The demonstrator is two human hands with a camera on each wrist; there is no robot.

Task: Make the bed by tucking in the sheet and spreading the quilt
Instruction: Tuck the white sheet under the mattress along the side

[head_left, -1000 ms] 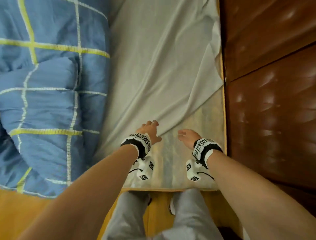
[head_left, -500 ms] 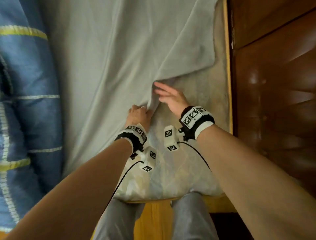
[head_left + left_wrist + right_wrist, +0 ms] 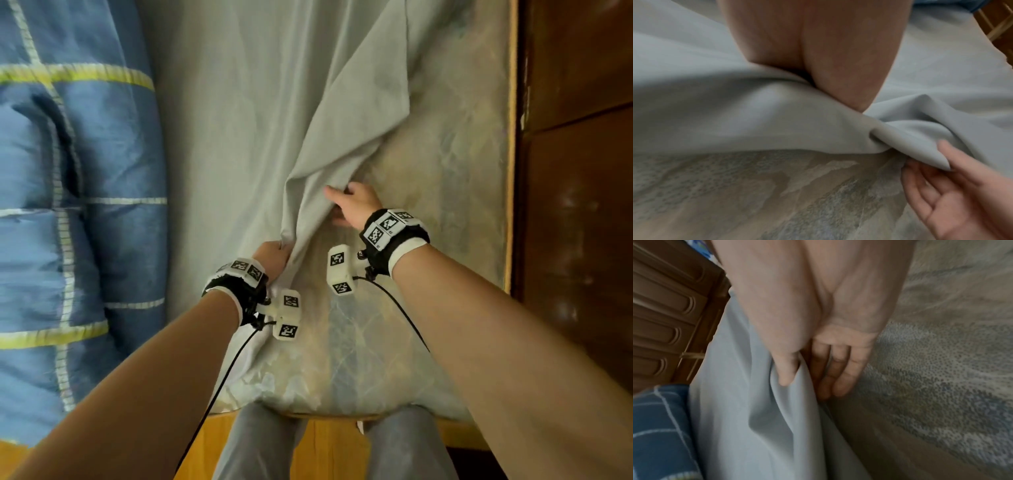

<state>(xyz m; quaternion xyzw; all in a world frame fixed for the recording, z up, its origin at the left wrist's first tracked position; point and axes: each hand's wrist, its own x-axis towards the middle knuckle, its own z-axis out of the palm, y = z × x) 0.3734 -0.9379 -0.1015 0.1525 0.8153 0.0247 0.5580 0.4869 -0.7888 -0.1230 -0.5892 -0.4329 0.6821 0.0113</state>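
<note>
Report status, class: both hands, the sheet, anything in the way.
Left hand grips sheet edge; right hand pinches a fold further up. Sheet bunched, untucked, mattress bare. Quilt heaped alongside, not spread. Nothing blocking.

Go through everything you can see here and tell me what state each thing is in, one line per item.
sheet: bunched, pulled back from the near right corner, not tucked
mattress: near right part bare
quilt: heaped along the left side, not spread
left hand: grips the sheet's edge
right hand: thumb on top of a sheet fold, fingers under it
wooden cabinet: doors closed
</note>
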